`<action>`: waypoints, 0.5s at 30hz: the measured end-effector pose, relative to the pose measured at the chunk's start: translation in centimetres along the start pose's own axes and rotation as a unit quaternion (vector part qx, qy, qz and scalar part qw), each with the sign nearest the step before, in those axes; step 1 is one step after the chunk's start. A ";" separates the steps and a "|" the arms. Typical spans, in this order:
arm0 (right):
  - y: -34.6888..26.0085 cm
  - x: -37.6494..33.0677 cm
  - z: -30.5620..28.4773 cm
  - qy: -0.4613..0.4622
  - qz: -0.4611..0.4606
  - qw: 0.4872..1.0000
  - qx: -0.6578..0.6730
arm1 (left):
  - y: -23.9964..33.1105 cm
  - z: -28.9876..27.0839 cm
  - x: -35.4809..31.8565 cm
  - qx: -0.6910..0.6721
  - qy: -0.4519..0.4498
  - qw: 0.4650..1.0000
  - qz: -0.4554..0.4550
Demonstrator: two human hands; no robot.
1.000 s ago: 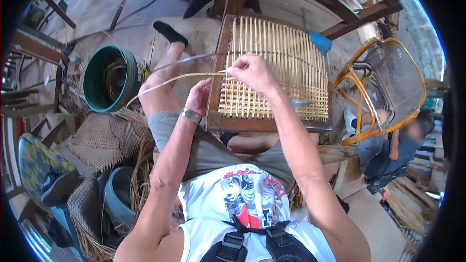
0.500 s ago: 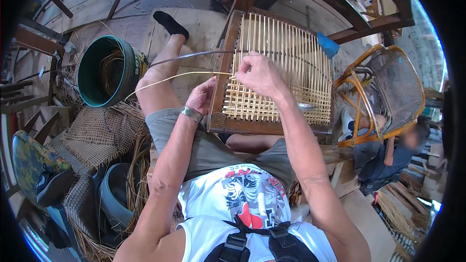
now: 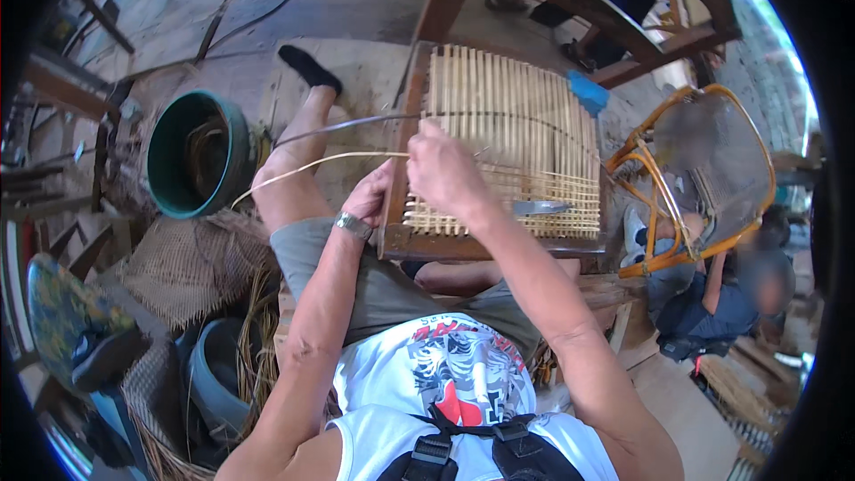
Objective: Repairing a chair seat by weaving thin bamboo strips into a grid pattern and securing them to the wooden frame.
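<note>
A wooden chair seat with a half-woven panel of pale rattan strips [image 3: 503, 80] lies tilted in front of me. Closed at its left edge is my right hand [image 3: 445, 167], pinching the end of a pale rattan strip [image 3: 312, 163] that arcs left over my knee. My left hand [image 3: 370, 191] rests against the seat's left rail [image 3: 397, 205] close under that strip; its fingers are partly hidden. A long dark flat strip [image 3: 347, 126] passes over the rail and through the upright strands. On the weave, right of my right hand, lies a metal blade [image 3: 541, 207].
A green bucket [image 3: 160, 156] with coiled cane stands left of my knee, near woven matting [image 3: 191, 272] and a grey-blue bucket [image 3: 218, 370]. Blue cloth [image 3: 588, 93] sits at the seat's far corner. To the right, a person [image 3: 726, 289] is beside a rattan chair [image 3: 663, 254].
My right hand has moved left and down to the rail's edge, and blurs slightly. The view has shifted a little. More of another person's legs shows at the top.
</note>
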State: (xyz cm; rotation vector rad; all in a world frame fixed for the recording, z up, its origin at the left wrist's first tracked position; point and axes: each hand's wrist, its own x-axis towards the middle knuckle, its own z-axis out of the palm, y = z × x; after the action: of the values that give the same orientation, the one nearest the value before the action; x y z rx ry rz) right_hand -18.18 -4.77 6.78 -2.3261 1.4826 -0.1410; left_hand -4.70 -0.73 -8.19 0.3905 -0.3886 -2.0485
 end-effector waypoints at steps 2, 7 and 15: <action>-0.5 -0.5 -0.8 0.042 -0.048 0.998 -0.004 | -0.1 -1.0 -0.2 0.039 0.026 0.999 0.001; -0.9 -1.1 0.3 0.055 -0.106 0.989 0.088 | -0.4 -4.0 -1.7 0.070 0.117 0.991 0.012; -1.1 -2.8 -0.6 0.153 -0.113 0.981 -0.024 | -1.7 -5.9 -1.2 0.053 0.066 0.996 0.020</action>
State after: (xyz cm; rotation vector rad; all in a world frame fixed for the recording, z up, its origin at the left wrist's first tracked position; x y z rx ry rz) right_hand -18.66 -1.98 8.02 -2.5993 1.3577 -0.5519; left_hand -2.92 0.42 -14.09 0.5745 -0.4211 -1.9572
